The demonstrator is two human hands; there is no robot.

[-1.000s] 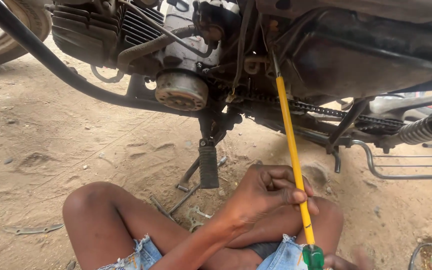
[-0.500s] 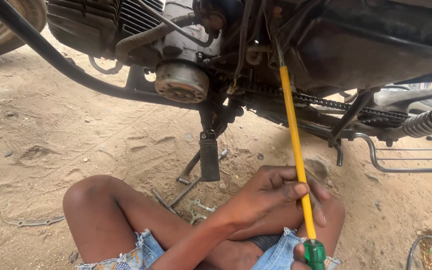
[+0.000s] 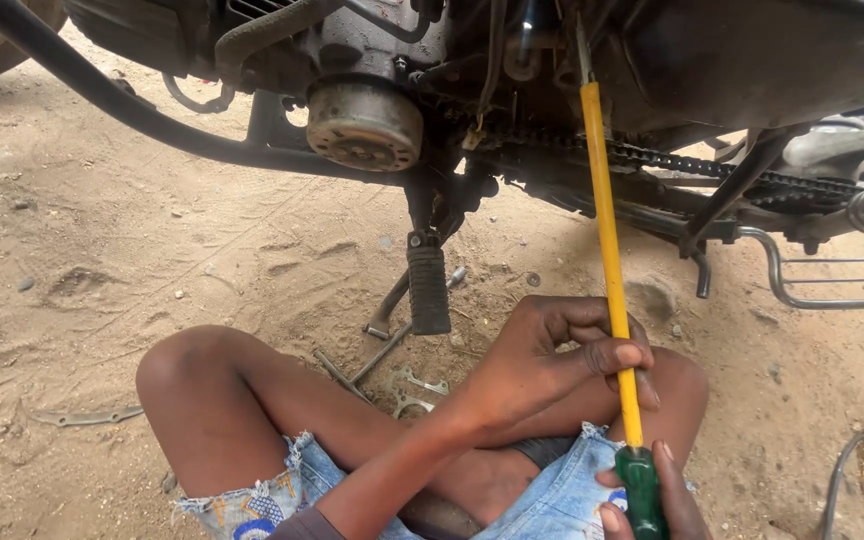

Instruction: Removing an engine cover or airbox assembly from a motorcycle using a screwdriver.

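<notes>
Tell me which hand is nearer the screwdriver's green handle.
Right. The right hand grips the green handle itself at the bottom edge; the left hand pinches the yellow shaft higher up, clear of the handle.

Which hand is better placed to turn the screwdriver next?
Probably the right hand: it grips the green handle at the base of the screwdriver. The left hand only pinches the yellow shaft midway, steadying it toward the motorcycle.

Long screwdriver [image 3: 607, 250], yellow shaft, green handle, nearly upright, tip up under motorcycle engine [image 3: 364, 122]
</notes>
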